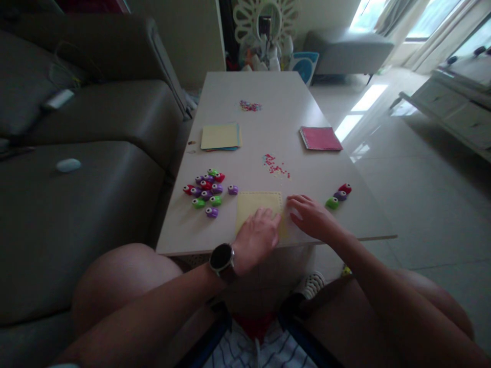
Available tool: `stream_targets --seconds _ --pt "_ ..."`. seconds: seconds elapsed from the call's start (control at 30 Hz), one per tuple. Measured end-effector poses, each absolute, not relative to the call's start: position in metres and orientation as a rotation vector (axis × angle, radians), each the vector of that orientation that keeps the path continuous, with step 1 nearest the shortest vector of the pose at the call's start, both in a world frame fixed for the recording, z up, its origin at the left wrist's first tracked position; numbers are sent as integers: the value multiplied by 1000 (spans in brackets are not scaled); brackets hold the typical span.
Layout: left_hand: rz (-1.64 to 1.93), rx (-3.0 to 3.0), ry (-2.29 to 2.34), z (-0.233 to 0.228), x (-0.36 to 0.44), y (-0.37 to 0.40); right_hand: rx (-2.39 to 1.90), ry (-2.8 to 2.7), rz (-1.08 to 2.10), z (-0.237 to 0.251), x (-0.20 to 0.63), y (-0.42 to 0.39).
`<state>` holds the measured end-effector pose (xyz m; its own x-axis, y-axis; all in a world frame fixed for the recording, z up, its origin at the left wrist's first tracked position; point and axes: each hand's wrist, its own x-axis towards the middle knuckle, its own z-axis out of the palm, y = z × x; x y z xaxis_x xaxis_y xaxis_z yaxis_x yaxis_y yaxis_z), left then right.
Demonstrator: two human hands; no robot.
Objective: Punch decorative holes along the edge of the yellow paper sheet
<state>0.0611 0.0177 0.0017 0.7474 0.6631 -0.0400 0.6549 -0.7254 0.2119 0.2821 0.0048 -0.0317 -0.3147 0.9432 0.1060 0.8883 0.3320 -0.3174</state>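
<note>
On yellow paper, both hands rest flat.

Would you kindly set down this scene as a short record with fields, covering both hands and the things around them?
surface: white table beside a sofa
left hand: flat on the yellow sheet, a watch on the wrist
right hand: fingers at the sheet's right edge
left of sheet: cluster of small punches, purple, red and green
right of sheet: three more punches
beyond sheet: red paper bits
farther back: yellow paper stack, pink paper stack, mixed confetti pile
</note>
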Motion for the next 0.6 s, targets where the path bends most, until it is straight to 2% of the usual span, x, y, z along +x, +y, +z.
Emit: stream_targets --seconds 0.3,0.6 --pt "-36 2699 1497 14 17 114 -1644 -2340 304 -31 283 4" --pt "-46 2627 1553 5 15 132 -1648 -2329 312 -30 283 2"
